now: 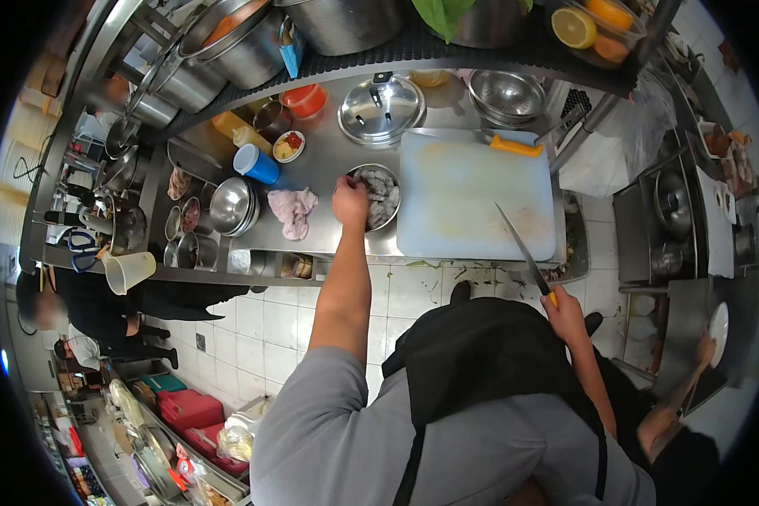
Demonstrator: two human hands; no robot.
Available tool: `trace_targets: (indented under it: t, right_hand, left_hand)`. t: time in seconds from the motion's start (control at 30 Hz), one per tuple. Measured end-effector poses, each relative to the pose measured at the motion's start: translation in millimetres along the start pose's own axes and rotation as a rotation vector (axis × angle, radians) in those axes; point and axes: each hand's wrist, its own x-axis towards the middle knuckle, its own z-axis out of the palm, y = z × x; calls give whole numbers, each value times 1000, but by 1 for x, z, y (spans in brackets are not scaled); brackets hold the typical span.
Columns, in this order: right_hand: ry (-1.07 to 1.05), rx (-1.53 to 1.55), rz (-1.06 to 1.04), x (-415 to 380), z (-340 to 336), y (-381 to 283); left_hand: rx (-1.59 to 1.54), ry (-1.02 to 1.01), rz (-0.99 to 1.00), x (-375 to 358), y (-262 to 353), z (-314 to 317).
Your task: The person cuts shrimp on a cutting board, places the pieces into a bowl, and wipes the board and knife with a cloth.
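Observation:
A round metal bowl (pixel 394 221) of grey, glossy pieces that look like raw shrimp (pixel 381 192) sits on the steel counter. My left hand (pixel 351 202) is closed over the bowl's left rim, its fingertips partly hidden at the inner edge. In my right hand (pixel 564 314) is the yellow handle of a long kitchen knife (pixel 524 251). Its blade points up and left, over the front edge of a white cutting board (pixel 447 194). The board lies just right of the bowl. A crumpled pinkish cloth (pixel 293 211) rests to the bowl's left.
A second yellow-handled knife (pixel 516 148) lies on the board's far edge. Behind stand a metal lid (pixel 382 110) and a colander (pixel 506 95). Left are a blue-lidded container (pixel 256 164) and stacked bowls (pixel 232 205). A shelf (pixel 396 67) with pots overhangs the counter. Other people stand at both sides.

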Motion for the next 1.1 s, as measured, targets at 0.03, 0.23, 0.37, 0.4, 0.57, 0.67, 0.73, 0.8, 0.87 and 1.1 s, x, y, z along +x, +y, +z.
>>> trace_targets:
  t: [0.03,0.23,0.37,0.4,0.57,0.67,0.73,0.8,0.87,1.1]
  right_hand:
    - [-4,-4,3,-1,-2,-1]
    - [-16,-3,25,-2,-6,1]
    - [-42,-9,17,0,-10,-3]
    - [-50,-10,22,1,-12,-8]
    - [-49,-20,7,3,-13,-8]
    - [-59,-24,29,3,-13,-8]
    - [-61,-22,47,1,-13,-8]
    - [-46,-14,40,-1,-13,-7]
    - [-42,-8,42,-2,-13,-7]
    - [-44,1,63,-4,-11,-5]
  left_hand:
    - [-38,1,3,1,2,-6]
    - [383,-516,157,30,30,-57]
    - [451,-621,369,42,8,-21]
    - [447,-654,389,42,7,-18]
    - [615,-820,381,42,17,-7]
    - [696,-812,277,21,46,-25]
    - [759,-774,256,13,47,-19]
    - [707,-780,188,12,48,-16]
    - [664,-757,152,10,46,-14]
    - [529,-671,152,7,33,-13]
